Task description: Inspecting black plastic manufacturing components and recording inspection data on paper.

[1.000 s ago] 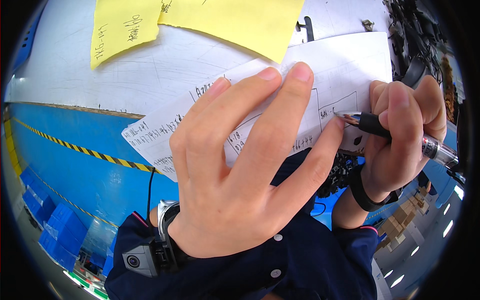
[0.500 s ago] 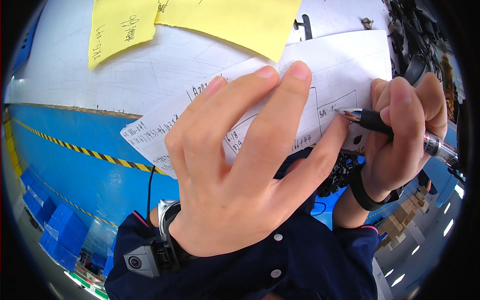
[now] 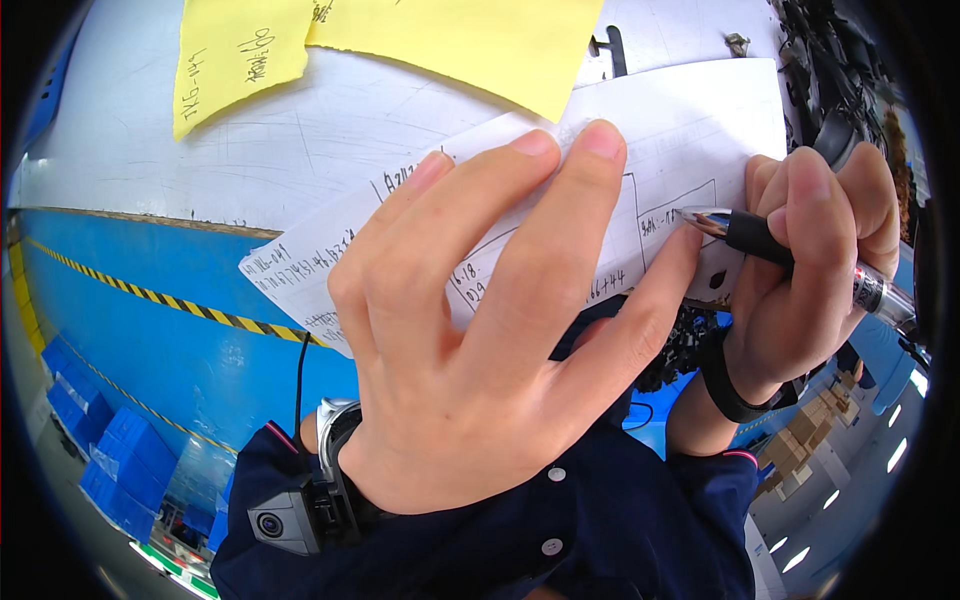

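Note:
A white paper sheet [image 3: 720, 110] with handwriting and ruled boxes lies slanted across the near edge of the white table [image 3: 110, 140]. My left hand [image 3: 480, 320] rests on it, fingers spread, thumb stretched toward the pen tip; it covers the middle of the sheet. My right hand [image 3: 815, 255] is closed around a pen [image 3: 755, 238] with a black grip and silver tip. The tip touches, or nearly touches, the paper inside a ruled box, at the end of a short line of writing. Part of the pen's barrel is hidden behind my fingers.
Torn yellow paper [image 3: 470, 45] with handwriting lies beyond the sheet. A small black part [image 3: 614, 50] sits beside it. Many black parts [image 3: 825, 80] are heaped at the far right. Blue boxes [image 3: 125, 470] stand on the floor at left, near yellow-black striped tape [image 3: 190, 300].
The pen tip has shifted slightly right and up with my right hand, and the line of writing in the box is a little longer. My left hand has stayed nearly still.

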`<state>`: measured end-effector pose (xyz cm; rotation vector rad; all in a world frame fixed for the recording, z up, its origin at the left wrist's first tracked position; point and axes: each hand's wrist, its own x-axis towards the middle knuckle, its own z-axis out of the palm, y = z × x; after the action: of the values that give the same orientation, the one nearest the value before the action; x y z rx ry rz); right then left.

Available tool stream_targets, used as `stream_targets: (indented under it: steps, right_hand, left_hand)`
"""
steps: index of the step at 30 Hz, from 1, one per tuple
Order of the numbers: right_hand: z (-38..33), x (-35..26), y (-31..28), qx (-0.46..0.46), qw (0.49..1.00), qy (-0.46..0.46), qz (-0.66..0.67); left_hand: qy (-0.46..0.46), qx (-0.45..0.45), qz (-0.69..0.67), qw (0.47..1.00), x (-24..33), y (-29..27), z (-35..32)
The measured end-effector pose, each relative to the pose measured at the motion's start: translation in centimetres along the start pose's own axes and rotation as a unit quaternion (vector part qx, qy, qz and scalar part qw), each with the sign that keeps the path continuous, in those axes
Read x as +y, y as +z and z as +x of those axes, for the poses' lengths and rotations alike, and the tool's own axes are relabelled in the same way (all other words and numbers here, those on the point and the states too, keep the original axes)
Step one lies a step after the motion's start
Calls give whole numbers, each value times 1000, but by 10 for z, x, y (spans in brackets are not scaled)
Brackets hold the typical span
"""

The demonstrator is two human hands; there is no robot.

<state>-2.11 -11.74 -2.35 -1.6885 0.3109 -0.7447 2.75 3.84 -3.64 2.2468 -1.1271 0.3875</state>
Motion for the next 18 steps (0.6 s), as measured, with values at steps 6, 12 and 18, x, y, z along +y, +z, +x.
stream_targets:
  steps: [6, 12, 18]
  right_hand:
    - [0, -1, 1, -5, 1000, 9, 1]
    - [1, 2, 0, -2, 1000, -6, -1]
    - [-1, -1, 3, 17, 1000, 9, -7]
  left_hand:
    - [3, 10, 2, 1000, -1, 1, -1]
    - [20, 24, 3, 1000, -3, 5, -1]
    - [20, 21, -2, 1000, -5, 3, -2]
